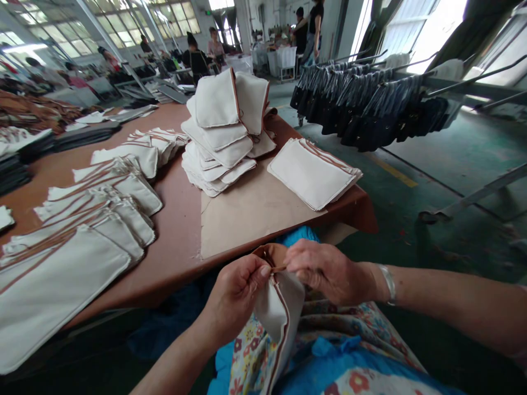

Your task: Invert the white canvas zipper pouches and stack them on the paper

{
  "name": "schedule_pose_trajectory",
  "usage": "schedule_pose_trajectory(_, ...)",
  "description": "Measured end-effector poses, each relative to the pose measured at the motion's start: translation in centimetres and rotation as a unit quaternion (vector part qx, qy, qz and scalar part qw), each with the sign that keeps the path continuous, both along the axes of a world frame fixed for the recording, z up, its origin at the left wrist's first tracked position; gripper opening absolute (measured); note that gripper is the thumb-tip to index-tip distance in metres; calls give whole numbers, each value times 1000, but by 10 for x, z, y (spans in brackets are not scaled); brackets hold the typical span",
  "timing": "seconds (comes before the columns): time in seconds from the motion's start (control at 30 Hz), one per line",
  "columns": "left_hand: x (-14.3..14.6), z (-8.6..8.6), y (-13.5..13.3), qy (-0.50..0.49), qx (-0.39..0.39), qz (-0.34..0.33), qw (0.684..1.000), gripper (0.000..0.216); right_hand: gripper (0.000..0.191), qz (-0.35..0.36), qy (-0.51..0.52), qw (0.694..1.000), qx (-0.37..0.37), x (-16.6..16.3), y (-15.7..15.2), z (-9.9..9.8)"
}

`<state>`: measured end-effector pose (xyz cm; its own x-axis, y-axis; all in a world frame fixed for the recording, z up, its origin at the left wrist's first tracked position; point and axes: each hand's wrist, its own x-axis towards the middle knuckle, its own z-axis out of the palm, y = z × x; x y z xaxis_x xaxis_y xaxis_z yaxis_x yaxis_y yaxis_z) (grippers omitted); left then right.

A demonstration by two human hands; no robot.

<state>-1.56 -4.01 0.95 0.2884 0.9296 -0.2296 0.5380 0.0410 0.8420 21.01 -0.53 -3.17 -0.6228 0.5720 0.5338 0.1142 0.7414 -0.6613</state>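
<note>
Over my lap hangs a sewn fabric piece [274, 312], off-white outside with brown edging along its seam. My left hand [239, 291] pinches its upper edge between thumb and fingers. Just to the right, my right hand [325, 271] is closed on the brown trim at the same edge, its fingertips close to my left thumb. A flap of brown material shows behind the fingers. What exactly lies between the right fingertips is partly hidden. A floral apron [354, 318] with blue trim covers my lap under the piece.
Ahead is a brown-covered table [173, 219] with a paper sheet [247, 214]. It bears a tall stack of off-white pieces [218, 142], a flatter stack [313, 173] and overlapping rows [94, 230] at left. A rack of dark pieces [370, 104] stands right. People work farther back.
</note>
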Motion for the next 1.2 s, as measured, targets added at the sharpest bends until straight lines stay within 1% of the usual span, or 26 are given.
schedule_pose_trajectory(0.03,-2,0,0,10,17,-9,1000,30,22,-13,8,995,-96,-1,0,6)
schedule_pose_trajectory(0.07,-3,0,0,19,35,-17,999,29,24,-18,3,985,-169,-3,1,12)
schedule_pose_trajectory(0.1,-4,0,0,25,53,-25,998,28,27,-13,-13,976,-218,-4,4,19)
schedule_pose_trajectory(0.13,-5,1,0,30,70,-32,997,27,30,5,-34,969,-245,-6,8,25)
schedule_pose_trajectory(0.2,-5,2,0,36,95,-44,994,25,35,57,-77,959,-265,-9,16,36)
schedule_pose_trajectory(0.27,-3,5,0,41,114,-53,991,23,34,88,-106,951,-275,-12,22,44)
schedule_pose_trajectory(0.37,-1,10,-2,29,143,-70,987,21,21,101,-124,946,-281,-15,25,48)
schedule_pose_trajectory(0.43,0,13,-4,-2,147,-72,987,19,16,110,-97,940,-309,-16,23,46)
schedule_pose_trajectory(0.47,-1,13,-4,-28,133,-66,989,20,16,115,-75,935,-327,-17,22,44)
schedule_pose_trajectory(0.5,-1,11,-4,-64,102,-57,991,21,17,117,-52,931,-342,-18,20,42)
schedule_pose_trajectory(0.57,-3,6,-3,-162,-9,-36,986,25,22,118,-17,926,-357,-19,16,36)
schedule_pose_trajectory(0.63,-6,-1,-1,-257,-128,-21,958,29,27,119,-3,924,-364,-20,14,31)
schedule_pose_trajectory(0.67,-7,-3,1,-291,-165,-13,942,32,29,121,0,922,-369,-20,14,30)
schedule_pose_trajectory(0.7,-8,-4,2,-314,-187,-5,931,38,31,124,1,920,-372,-19,14,29)
schedule_pose_trajectory(0.77,-10,-2,5,-336,-212,4,918,49,31,126,-3,921,-370,-18,15,29)
schedule_pose_trajectory(0.8,-11,1,6,-338,-227,4,913,50,30,125,-6,923,-364,-18,15,30)
schedule_pose_trajectory(0.87,-10,7,7,-322,-256,0,911,39,25,122,-9,934,-337,-19,17,30)
schedule_pose_trajectory(0.93,-7,11,5,-286,-250,1,925,29,21,122,-10,946,-302,-22,18,28)
schedule_pose_trajectory(1.0,-5,11,1,-261,-218,19,940,31,21,133,-17,946,-293,-27,21,24)
schedule_pose_trajectory(1.07,-4,7,-6,-271,-183,66,943,37,25,150,-33,942,-297,-32,28,25)
schedule_pose_trajectory(1.1,-6,5,-9,-284,-166,103,939,39,26,147,-44,948,-278,-34,32,30)
schedule_pose_trajectory(1.13,-8,3,-12,-297,-140,142,934,42,26,128,-54,961,-241,-35,36,37)
schedule_pose_trajectory(1.2,-16,4,-17,-293,-71,220,928,46,29,55,-55,985,-152,-39,40,59)
